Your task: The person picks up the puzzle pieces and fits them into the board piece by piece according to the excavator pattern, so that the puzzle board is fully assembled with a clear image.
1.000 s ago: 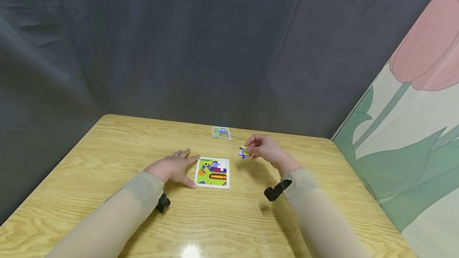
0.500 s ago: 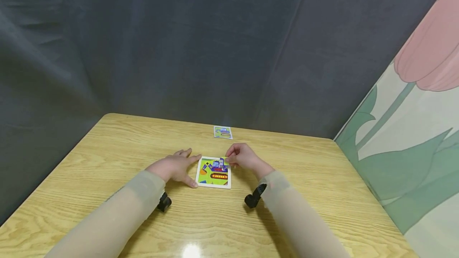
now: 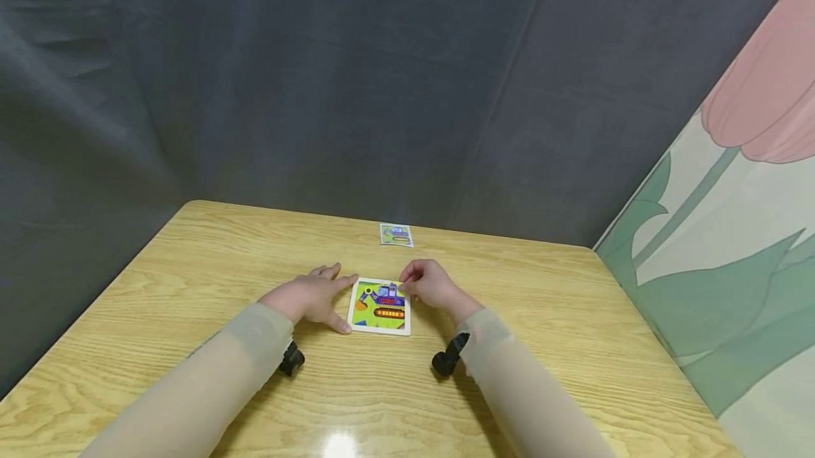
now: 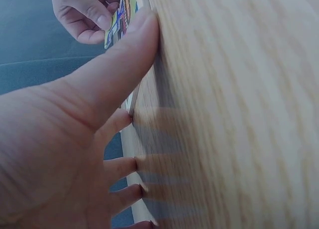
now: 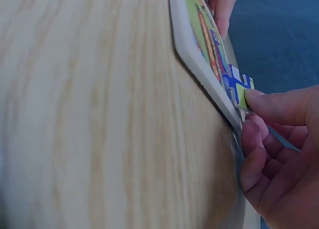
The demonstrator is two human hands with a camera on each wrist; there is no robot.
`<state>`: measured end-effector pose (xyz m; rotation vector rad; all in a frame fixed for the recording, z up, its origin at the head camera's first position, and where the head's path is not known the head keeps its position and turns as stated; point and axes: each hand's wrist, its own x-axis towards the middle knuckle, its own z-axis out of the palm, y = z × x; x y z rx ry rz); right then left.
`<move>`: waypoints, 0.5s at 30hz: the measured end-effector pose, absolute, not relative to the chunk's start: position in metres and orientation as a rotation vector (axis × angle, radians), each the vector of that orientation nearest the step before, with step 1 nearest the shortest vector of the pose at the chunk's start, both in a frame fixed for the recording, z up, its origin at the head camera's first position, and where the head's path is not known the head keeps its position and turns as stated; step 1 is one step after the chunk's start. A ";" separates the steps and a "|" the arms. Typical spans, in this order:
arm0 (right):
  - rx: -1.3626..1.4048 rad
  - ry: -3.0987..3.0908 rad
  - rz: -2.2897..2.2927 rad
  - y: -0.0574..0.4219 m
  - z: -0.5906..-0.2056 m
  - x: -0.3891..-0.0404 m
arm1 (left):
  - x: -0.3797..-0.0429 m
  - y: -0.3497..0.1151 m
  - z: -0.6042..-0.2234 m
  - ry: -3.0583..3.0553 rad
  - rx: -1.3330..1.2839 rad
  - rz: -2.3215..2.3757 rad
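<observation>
A white-framed jigsaw puzzle (image 3: pixel 376 313) with a digger picture lies flat on the table. My left hand (image 3: pixel 312 296) is spread along its left side, thumb and index finger touching the frame and the other fingertips on the wood. At the upper right corner, my right hand (image 3: pixel 431 284) pinches a blue and yellow-green puzzle piece (image 5: pixel 240 92) between thumb and curled fingers. The right wrist view shows the piece tilted a little above the puzzle's surface at that corner. Whether its lower edge touches the tray is hard to tell.
Behind the puzzle lies a small picture card (image 3: pixel 396 235) with the same digger. The wooden table (image 3: pixel 255 401) ends at a dark curtain (image 3: pixel 356 90) at the back. A wall with a painted tulip (image 3: pixel 758 97) stands to the right.
My right hand has carried the puzzle piece leftward from beside the puzzle to its upper right corner, then lowered it slightly there. The left hand has stayed in place.
</observation>
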<state>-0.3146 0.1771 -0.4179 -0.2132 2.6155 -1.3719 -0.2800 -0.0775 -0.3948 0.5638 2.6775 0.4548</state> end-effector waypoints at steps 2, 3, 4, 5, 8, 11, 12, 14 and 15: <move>-0.216 2.637 -1.354 0.176 -0.418 -0.314 | -0.281 -0.078 -0.396 2.678 0.563 0.452; -0.218 2.647 -1.346 0.176 -0.418 -0.314 | -0.281 -0.078 -0.396 2.679 0.564 0.450; -0.220 2.655 -1.340 0.176 -0.419 -0.313 | -0.281 -0.078 -0.397 2.679 0.563 0.449; -0.224 2.661 -1.336 0.175 -0.419 -0.313 | -0.281 -0.078 -0.397 2.680 0.563 0.448; -0.239 2.681 -1.311 0.174 -0.418 -0.312 | -0.282 -0.077 -0.397 2.681 0.561 0.446; -0.271 2.706 -1.271 0.173 -0.418 -0.311 | -0.282 -0.077 -0.397 2.680 0.560 0.445; -0.280 2.718 -1.252 0.172 -0.418 -0.310 | -0.282 -0.077 -0.397 2.680 0.561 0.444; -0.299 2.738 -1.224 0.172 -0.418 -0.310 | -0.282 -0.077 -0.397 2.679 0.560 0.446; -0.309 2.749 -1.209 0.172 -0.418 -0.310 | -0.282 -0.077 -0.397 2.680 0.561 0.446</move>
